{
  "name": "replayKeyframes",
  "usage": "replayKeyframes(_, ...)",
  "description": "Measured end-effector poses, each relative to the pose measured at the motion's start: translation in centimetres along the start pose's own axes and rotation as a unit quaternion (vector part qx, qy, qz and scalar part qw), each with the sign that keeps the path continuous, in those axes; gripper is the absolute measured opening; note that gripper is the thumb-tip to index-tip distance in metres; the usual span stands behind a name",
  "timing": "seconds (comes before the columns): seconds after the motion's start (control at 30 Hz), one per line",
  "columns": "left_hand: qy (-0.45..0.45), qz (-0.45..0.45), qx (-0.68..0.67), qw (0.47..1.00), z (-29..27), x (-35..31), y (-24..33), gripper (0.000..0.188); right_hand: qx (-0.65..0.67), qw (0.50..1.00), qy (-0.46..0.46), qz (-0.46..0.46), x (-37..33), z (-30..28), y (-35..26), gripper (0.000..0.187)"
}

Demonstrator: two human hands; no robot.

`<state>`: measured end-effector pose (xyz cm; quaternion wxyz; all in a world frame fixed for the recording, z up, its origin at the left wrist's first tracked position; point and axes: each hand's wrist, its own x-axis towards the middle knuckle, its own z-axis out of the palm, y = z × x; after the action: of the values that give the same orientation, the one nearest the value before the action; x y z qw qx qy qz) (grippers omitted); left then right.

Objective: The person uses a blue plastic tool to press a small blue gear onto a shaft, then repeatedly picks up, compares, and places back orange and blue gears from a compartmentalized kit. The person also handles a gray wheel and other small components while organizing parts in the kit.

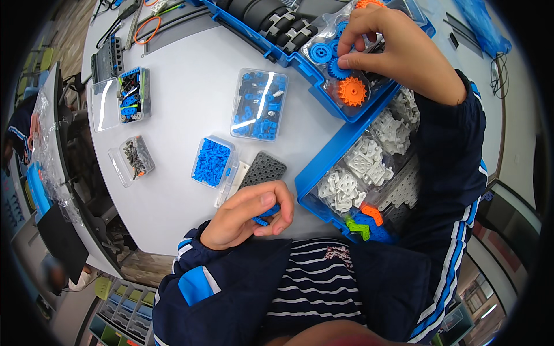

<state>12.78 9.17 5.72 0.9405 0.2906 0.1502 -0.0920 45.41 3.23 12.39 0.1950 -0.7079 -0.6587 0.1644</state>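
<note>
The right hand [392, 49] reaches into the open blue parts case [323, 95] at the far side of the white table [190, 98], thumb and forefinger closed on the rim of a small blue gear [337, 69] that lies in the clear tray just above an orange gear [352, 91] and beside another blue wheel [320, 53]. The left hand [248, 216] rests near the table's front edge, its fingers curled and its thumb pressed down on a small blue piece [264, 216], most of which is hidden in the fist. Both look like moulded plastic: light, stiff and unlikely to break, though smooth enough to slip. The gear's toothed rim probably gives the surest purchase (a pinch across its flat faces would likely slide), and it seems small enough to drop easily among its neighbours. Close to the left hand lie a dark perforated plate [263, 169], a clear box of blue pegs [212, 162] and the case's lower half filled with white connector plates [360, 170]. Further off stands a clear box of mixed blue parts [259, 104].
</note>
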Motion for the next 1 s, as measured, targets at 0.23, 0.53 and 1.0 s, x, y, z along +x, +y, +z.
replayKeyframes(0.23,0.002,-0.01,-0.071,0.997,0.0,-0.1,-0.2,0.066,0.003,0.999,0.043,-0.008,-2.0,-3.6,-4.0,0.02)
replayKeyframes(0.53,-0.076,0.123,-0.241,0.96,-0.3,0.0,-1.8,0.091,0.009,0.98,0.02,-0.199,-6.3,9.1,-11.4,0.029)
replayKeyframes(1.0,-0.013,0.021,-0.069,0.997,-0.5,0.1,-0.5,0.043,0.011,0.995,0.095,0.01,0.0,1.0,1.5,0.022)
